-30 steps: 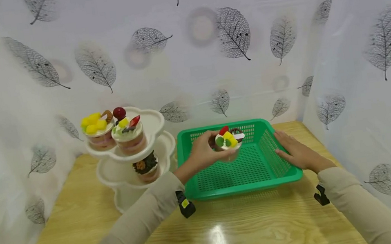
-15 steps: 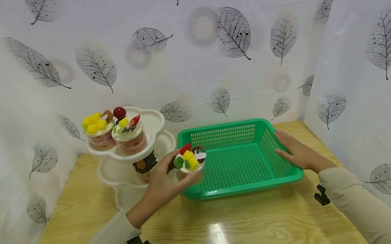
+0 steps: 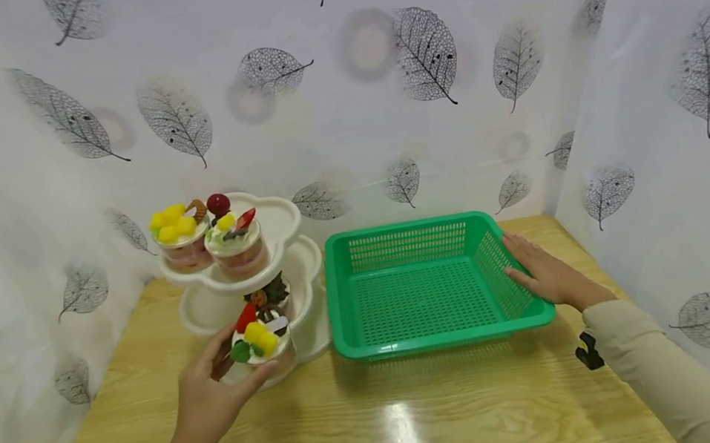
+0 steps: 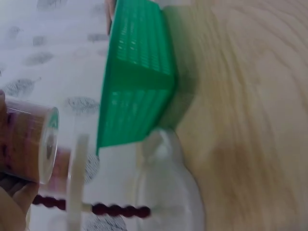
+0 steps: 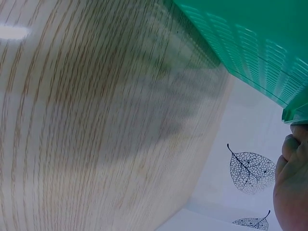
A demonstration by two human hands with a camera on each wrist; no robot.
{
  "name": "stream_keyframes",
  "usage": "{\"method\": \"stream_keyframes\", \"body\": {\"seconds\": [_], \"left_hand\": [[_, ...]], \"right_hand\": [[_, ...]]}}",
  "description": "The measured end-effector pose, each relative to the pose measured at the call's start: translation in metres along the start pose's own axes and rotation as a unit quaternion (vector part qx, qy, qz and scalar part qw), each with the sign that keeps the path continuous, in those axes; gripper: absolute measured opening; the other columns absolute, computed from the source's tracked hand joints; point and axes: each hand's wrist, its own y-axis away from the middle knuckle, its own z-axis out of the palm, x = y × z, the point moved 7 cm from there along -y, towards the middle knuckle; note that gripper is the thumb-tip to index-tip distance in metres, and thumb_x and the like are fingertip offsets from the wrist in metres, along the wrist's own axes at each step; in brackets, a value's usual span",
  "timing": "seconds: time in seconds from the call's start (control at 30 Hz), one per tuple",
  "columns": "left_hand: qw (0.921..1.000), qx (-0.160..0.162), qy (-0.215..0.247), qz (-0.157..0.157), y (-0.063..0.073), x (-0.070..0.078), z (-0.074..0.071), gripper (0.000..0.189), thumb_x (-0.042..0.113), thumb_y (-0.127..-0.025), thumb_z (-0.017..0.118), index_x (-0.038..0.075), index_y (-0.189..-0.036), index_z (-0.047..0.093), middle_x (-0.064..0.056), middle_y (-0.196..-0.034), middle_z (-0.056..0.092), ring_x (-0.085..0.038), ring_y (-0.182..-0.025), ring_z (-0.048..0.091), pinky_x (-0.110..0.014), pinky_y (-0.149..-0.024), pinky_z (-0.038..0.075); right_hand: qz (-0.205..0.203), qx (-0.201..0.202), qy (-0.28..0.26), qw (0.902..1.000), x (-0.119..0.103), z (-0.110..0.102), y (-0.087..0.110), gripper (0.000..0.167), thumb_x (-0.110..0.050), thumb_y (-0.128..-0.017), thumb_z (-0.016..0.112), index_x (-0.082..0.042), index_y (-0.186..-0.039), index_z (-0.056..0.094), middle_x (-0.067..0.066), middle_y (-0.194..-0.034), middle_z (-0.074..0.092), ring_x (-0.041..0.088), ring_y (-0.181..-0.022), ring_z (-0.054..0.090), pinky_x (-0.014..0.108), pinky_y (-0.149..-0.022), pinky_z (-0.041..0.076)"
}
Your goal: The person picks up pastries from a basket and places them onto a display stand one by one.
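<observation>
My left hand [image 3: 206,394] grips a clear dessert cup [image 3: 266,345] topped with a strawberry, yellow fruit cubes and green leaves. In the head view the cup overlaps the front of the white tiered stand [image 3: 310,287]. The left wrist view shows its layered side [image 4: 24,139] at the left edge, with the stand's dark red beaded post [image 4: 120,210] below. My right hand [image 3: 547,275] rests with straight fingers on the right rim of the green plastic basket [image 3: 445,340].
Two dessert cups, one with yellow cubes [image 3: 178,237] and one with a strawberry slice [image 3: 236,248], stand on the top tier. A dark-topped cup [image 3: 275,292] sits on the middle tier. A leaf-print curtain [image 3: 341,118] encloses the wooden table [image 3: 461,409].
My left hand has carried the dessert cup from over the green basket leftward and down to the front of the stand. My right hand has stayed on the basket rim.
</observation>
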Motion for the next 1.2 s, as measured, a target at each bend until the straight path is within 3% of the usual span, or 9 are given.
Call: {"method": "stream_keyframes", "body": {"seconds": [0.1, 0.27, 0.4, 0.53, 0.83, 1.2], "left_hand": [[0.9994, 0.029, -0.013, -0.012, 0.009, -0.014, -0.011, 0.068, 0.006, -0.066, 0.088, -0.002, -0.127, 0.059, -0.019, -0.121, 0.063, 0.016, -0.101, 0.052, -0.005, -0.079, 0.047], [0.9959, 0.059, -0.017, -0.066, 0.025, -0.043, -0.023, 0.065, 0.004, -0.066, 0.087, -0.001, -0.125, 0.060, -0.019, -0.122, 0.062, 0.018, -0.101, 0.050, -0.004, -0.078, 0.046], [0.9914, 0.047, -0.003, -0.122, 0.032, -0.068, -0.023, 0.062, 0.008, -0.071, 0.085, -0.001, -0.126, 0.058, -0.020, -0.123, 0.059, 0.019, -0.100, 0.048, -0.004, -0.079, 0.045], [0.9881, 0.023, 0.002, -0.152, 0.034, -0.088, -0.020, 0.063, 0.014, -0.074, 0.084, -0.003, -0.127, 0.054, -0.021, -0.125, 0.056, 0.019, -0.098, 0.045, -0.002, -0.080, 0.044], [0.9861, -0.004, -0.020, -0.165, 0.032, -0.117, -0.011, 0.068, 0.022, -0.075, 0.084, -0.005, -0.129, 0.052, -0.022, -0.127, 0.054, 0.018, -0.098, 0.042, 0.000, -0.079, 0.042], [0.9865, -0.015, -0.051, -0.155, 0.032, -0.121, -0.010, 0.069, 0.025, -0.074, 0.084, -0.004, -0.129, 0.054, -0.023, -0.125, 0.058, 0.021, -0.092, 0.041, -0.001, -0.076, 0.043]], "right_hand": [[-0.001, 0.001, -0.001, 1.0000, 0.000, -0.003, 0.001, 0.068, -0.034, -0.104, 0.039, 0.003, -0.152, 0.009, 0.025, -0.158, 0.006, 0.044, -0.144, 0.002, 0.057, -0.116, 0.003], [0.001, -0.003, -0.004, 1.0000, 0.002, -0.001, 0.002, 0.069, -0.035, -0.104, 0.039, 0.002, -0.152, 0.008, 0.024, -0.158, 0.004, 0.043, -0.144, 0.000, 0.057, -0.116, 0.001], [-0.001, 0.002, -0.003, 1.0000, 0.001, -0.003, 0.002, 0.068, -0.035, -0.104, 0.039, 0.002, -0.152, 0.008, 0.023, -0.158, 0.003, 0.043, -0.144, 0.000, 0.057, -0.116, 0.001], [-0.002, 0.008, -0.010, 0.9999, 0.000, -0.003, 0.002, 0.068, -0.034, -0.104, 0.040, 0.001, -0.153, 0.008, 0.023, -0.158, 0.004, 0.043, -0.144, 0.000, 0.057, -0.116, 0.001], [0.003, 0.003, -0.009, 0.9999, 0.002, -0.001, 0.002, 0.069, -0.036, -0.104, 0.039, 0.002, -0.153, 0.008, 0.023, -0.158, 0.004, 0.042, -0.145, 0.000, 0.057, -0.116, 0.001], [0.003, 0.000, -0.007, 1.0000, 0.002, -0.001, 0.001, 0.069, -0.035, -0.104, 0.039, 0.002, -0.152, 0.008, 0.024, -0.158, 0.004, 0.042, -0.145, -0.001, 0.056, -0.117, 0.001]]}}
